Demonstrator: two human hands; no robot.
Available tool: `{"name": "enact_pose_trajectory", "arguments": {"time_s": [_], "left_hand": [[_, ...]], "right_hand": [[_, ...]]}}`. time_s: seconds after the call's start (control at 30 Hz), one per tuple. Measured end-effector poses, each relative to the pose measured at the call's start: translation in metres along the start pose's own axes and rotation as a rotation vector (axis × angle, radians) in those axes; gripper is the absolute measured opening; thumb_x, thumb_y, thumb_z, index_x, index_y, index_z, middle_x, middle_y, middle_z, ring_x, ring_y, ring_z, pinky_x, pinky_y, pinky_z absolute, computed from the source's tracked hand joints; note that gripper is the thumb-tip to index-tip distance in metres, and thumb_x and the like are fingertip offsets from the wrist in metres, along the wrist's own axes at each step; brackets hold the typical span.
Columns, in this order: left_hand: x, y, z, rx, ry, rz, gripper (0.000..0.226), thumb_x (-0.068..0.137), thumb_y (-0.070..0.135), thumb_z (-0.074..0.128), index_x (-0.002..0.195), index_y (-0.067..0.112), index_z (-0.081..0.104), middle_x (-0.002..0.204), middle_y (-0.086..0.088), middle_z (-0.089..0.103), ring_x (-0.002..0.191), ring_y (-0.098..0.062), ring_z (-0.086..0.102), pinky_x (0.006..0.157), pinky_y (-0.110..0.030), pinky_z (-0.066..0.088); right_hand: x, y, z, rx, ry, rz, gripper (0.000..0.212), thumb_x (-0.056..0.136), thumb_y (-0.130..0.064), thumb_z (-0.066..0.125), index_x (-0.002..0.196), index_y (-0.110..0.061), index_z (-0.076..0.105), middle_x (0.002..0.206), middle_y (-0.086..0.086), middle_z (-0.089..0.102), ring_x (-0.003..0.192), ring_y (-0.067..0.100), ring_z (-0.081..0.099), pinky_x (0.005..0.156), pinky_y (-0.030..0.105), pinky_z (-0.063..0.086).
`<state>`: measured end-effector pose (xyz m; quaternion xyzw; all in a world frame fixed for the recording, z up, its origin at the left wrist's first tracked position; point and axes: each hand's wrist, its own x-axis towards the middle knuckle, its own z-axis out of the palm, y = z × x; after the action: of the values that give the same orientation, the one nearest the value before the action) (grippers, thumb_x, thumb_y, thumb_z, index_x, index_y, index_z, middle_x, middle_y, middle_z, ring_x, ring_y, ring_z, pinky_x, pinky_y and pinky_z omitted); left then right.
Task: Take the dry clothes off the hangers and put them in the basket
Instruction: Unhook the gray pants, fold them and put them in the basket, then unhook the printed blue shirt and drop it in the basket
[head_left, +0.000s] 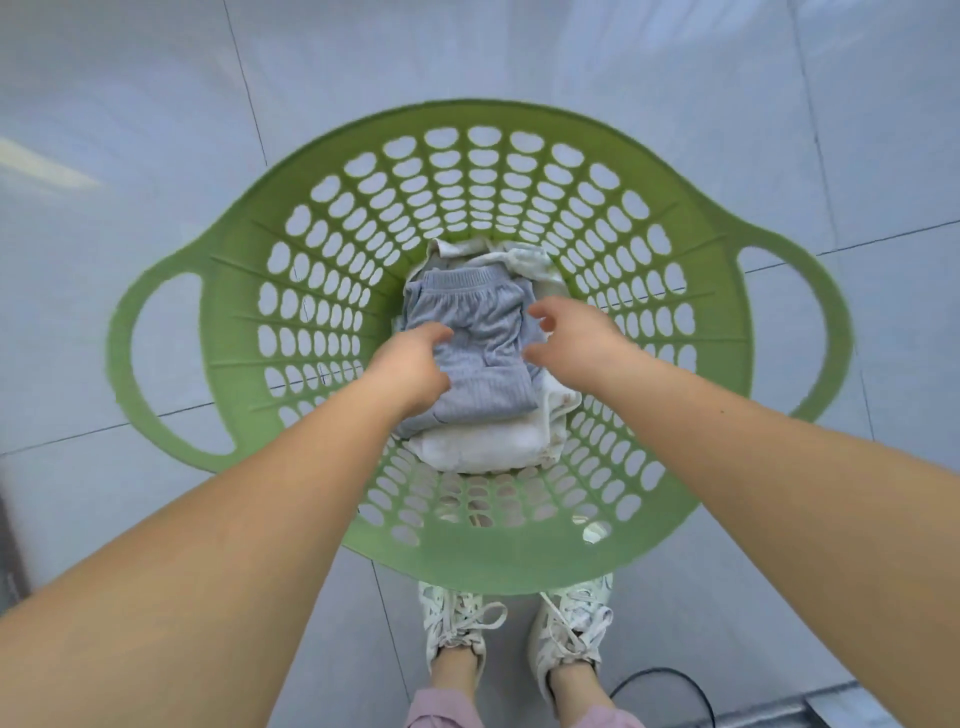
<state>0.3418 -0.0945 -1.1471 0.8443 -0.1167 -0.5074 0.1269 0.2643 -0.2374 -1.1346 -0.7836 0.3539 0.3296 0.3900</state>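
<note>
Green perforated plastic basket (483, 564) holds folded grey ribbed garment (480, 332) atop white clothes (483, 447); left hand (410, 366) grips garment, right hand (576, 345) hovers released.

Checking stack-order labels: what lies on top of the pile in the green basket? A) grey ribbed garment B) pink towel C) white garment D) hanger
A: the grey ribbed garment lies on top of the white clothes in the green basket, with the left hand on its near edge.
</note>
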Motion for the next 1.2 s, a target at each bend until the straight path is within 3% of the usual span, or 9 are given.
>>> {"name": "enact_pose_trajectory", "arguments": {"time_s": [0.17,0.3,0.5,0.6,0.67,0.87,1.13,1.2], "left_hand": [[-0.064,0.043,-0.041,-0.135,0.068,0.116,0.038,0.087,0.006,0.058,0.123,0.019,0.055,0.128,-0.006,0.054,0.113,-0.020,0.053,0.092,-0.030,0.045],[-0.138,0.085,-0.078,-0.247,0.109,0.192,0.027,0.087,0.010,0.059,0.113,0.018,0.061,0.117,-0.007,0.059,0.105,-0.019,0.056,0.093,-0.036,0.048],[-0.247,0.132,-0.110,-0.318,0.119,0.343,0.017,0.087,0.009,0.059,0.100,0.020,0.064,0.098,0.000,0.062,0.092,-0.013,0.058,0.088,-0.031,0.050],[-0.306,0.161,-0.131,-0.303,0.126,0.457,0.013,0.087,0.011,0.060,0.096,0.020,0.065,0.097,0.001,0.065,0.089,-0.012,0.059,0.087,-0.028,0.049],[-0.344,0.181,-0.145,-0.254,0.145,0.527,0.014,0.087,0.012,0.061,0.098,0.018,0.067,0.101,-0.002,0.068,0.091,-0.016,0.063,0.091,-0.034,0.050],[-0.453,0.232,-0.187,0.009,0.265,0.794,0.018,0.087,0.016,0.061,0.104,0.018,0.067,0.106,-0.003,0.068,0.093,-0.014,0.064,0.092,-0.033,0.049],[-0.557,0.280,-0.232,0.103,0.526,1.050,0.014,0.086,0.016,0.062,0.097,0.020,0.069,0.090,0.009,0.066,0.081,-0.008,0.062,0.084,-0.026,0.050],[-0.582,0.297,-0.243,0.097,0.589,1.118,0.013,0.087,0.017,0.062,0.096,0.023,0.068,0.082,0.015,0.064,0.073,0.002,0.060,0.075,-0.015,0.049]], "right_hand": [[-0.070,-0.031,-0.048,0.208,0.108,-0.043,0.041,0.090,-0.019,0.058,0.130,-0.020,0.049,0.131,0.000,0.052,0.113,0.016,0.053,0.082,0.023,0.041],[-0.144,-0.060,-0.089,0.265,0.192,-0.080,0.030,0.089,-0.019,0.059,0.119,-0.018,0.058,0.120,0.001,0.058,0.111,0.015,0.055,0.093,0.026,0.041],[-0.256,-0.083,-0.129,0.366,0.269,-0.125,0.023,0.087,-0.020,0.062,0.110,-0.016,0.063,0.103,-0.004,0.061,0.102,0.015,0.059,0.093,0.027,0.045],[-0.320,-0.092,-0.159,0.432,0.341,-0.151,0.020,0.087,-0.020,0.063,0.107,-0.016,0.064,0.105,-0.003,0.064,0.100,0.014,0.061,0.088,0.026,0.046],[-0.363,-0.097,-0.178,0.467,0.385,-0.163,0.019,0.088,-0.021,0.062,0.107,-0.017,0.064,0.108,-0.003,0.064,0.100,0.013,0.061,0.088,0.025,0.046],[-0.482,-0.114,-0.231,0.486,0.569,-0.254,0.018,0.088,-0.022,0.061,0.106,-0.020,0.065,0.106,-0.003,0.065,0.095,0.009,0.061,0.084,0.022,0.045],[-0.596,-0.114,-0.278,0.451,0.920,-0.345,0.016,0.089,-0.023,0.059,0.104,-0.021,0.066,0.090,-0.014,0.064,0.081,-0.005,0.058,0.062,0.001,0.042],[-0.631,-0.109,-0.295,0.429,1.034,-0.372,0.017,0.090,-0.024,0.058,0.104,-0.021,0.066,0.090,-0.013,0.064,0.081,-0.007,0.056,0.062,-0.001,0.042]]}}
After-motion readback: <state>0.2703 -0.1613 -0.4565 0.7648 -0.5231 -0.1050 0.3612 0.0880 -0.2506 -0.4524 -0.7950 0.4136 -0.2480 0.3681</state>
